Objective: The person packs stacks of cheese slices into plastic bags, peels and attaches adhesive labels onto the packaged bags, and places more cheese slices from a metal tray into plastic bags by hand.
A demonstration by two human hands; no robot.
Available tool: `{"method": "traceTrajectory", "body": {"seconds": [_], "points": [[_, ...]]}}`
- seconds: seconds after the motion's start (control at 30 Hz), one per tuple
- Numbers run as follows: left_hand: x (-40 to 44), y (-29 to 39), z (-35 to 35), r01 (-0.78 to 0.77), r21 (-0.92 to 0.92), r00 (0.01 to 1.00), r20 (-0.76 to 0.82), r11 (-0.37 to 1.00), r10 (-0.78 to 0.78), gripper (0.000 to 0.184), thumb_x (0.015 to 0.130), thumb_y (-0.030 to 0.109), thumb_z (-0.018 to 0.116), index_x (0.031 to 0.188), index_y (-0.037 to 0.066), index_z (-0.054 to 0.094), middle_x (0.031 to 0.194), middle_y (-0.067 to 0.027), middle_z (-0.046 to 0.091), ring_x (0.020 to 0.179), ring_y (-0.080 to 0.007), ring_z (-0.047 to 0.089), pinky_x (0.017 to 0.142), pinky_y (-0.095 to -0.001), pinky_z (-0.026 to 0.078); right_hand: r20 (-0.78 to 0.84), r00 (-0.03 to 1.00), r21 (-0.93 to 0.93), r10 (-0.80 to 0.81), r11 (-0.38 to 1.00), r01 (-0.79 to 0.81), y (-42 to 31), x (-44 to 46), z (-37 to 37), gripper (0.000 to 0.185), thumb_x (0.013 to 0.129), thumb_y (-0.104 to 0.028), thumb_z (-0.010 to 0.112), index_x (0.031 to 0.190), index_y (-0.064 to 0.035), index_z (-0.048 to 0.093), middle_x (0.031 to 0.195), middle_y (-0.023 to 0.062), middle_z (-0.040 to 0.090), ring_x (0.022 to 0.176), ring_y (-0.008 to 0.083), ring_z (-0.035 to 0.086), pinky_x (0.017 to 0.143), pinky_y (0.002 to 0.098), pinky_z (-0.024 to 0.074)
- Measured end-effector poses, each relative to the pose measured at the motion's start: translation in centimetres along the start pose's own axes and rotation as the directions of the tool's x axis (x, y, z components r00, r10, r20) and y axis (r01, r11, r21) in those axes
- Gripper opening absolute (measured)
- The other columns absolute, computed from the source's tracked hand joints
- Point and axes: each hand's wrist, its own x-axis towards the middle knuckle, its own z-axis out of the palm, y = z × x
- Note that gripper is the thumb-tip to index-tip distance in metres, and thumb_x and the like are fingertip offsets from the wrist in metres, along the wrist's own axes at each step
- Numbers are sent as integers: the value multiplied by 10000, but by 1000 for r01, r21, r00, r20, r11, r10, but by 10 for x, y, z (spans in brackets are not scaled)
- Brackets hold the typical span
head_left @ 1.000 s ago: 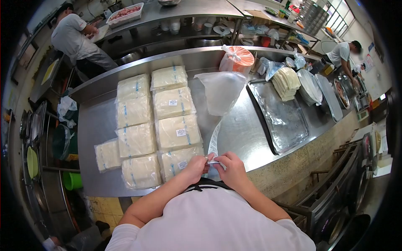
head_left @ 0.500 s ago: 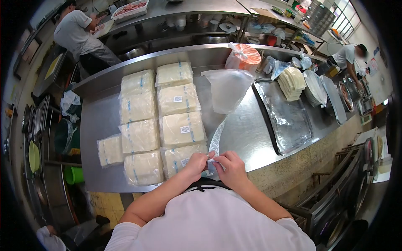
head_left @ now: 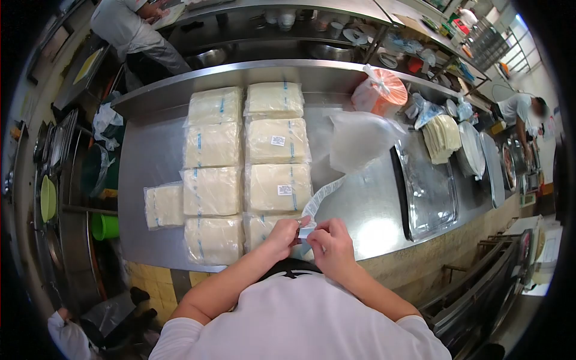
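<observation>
Close to my body at the table's near edge, my left hand (head_left: 281, 236) pinches a long strip of labels (head_left: 323, 197). My right hand (head_left: 333, 245) grips the same strip just beside it, fingers closed on the strip's end. From my hands the strip curves up and away across the metal. Flat plastic-wrapped packs of pale sheets (head_left: 211, 191) lie in two columns to the left. Two packs in the right column carry white printed labels (head_left: 284, 190). My left forearm and hand partly cover the nearest pack (head_left: 259, 225) of that column.
A smaller pack (head_left: 164, 206) lies at the far left. Beyond the strip are a clear plastic sheet (head_left: 355, 144) and an orange bagged bundle (head_left: 380, 93). To the right stand a metal tray (head_left: 427, 192) and stacked pale sheets (head_left: 441, 137). Co-workers (head_left: 129, 30) stand beyond the table.
The view has shifted, so the table's contents sit further right. Both hands stay together at the strip, and a pale piece of it now shows more between my fingers.
</observation>
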Motion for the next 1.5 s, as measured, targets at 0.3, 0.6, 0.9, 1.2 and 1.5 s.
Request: {"method": "traceTrajectory", "body": {"seconds": [0.3, 0.6, 0.9, 1.2, 1.5], "points": [[39, 9, -42, 31, 238, 998, 48, 971, -44, 278, 1024, 298, 648, 961, 40, 729, 862, -18, 683, 754, -120, 621, 685, -307, 497, -14, 957, 253, 291, 926, -279, 62, 219, 54, 112, 855, -81, 729, 844, 17, 677, 747, 98, 681, 695, 170, 639, 648, 320, 508], [43, 3, -52, -31, 342, 999, -15, 939, 39, 385, 993, 378, 690, 856, 21, 729, 663, 26, 549, 554, -84, 435, 510, -294, 336, 38, 924, -22, 379, 925, -379, 144, 392, 158, 148, 810, -169, 716, 829, -25, 747, 845, 218, 740, 881, 374, 725, 835, 458, 564], [27, 22, -43, -22, 378, 1000, -11, 925, 28, 345, 969, 316, 735, 990, -26, 782, 757, 8, 653, 650, -85, 495, 603, -266, 407, -151, 954, -342, 258, 892, -295, 147, 361, 155, 620, 822, -131, 726, 1353, 28, 447, 1216, 226, 561, 1017, 425, 655, 858, 518, 534], [18, 10, -29, -207, 283, 978, 64, 936, 197, 268, 985, 176, 700, 1142, -34, 754, 949, -17, 730, 835, -95, 604, 746, -283, 495, 124, 931, 303, 343, 880, -365, 85, 114, 47, 274, 877, -62, 741, 1123, 29, 664, 926, 50, 617, 758, 112, 585, 689, 281, 505], [-1, 4, 8, -29, -27, 967, 252, 999, 35, 280, 1050, 271, 598, 1096, 13, 696, 1006, -44, 692, 886, -158, 658, 793, -306, 507, 142, 959, 109, 244, 959, -260, 48, 1, -2, 303, 786, -84, 821, 1065, -12, 727, 982, 139, 671, 793, 301, 654, 693, 374, 548]]}}
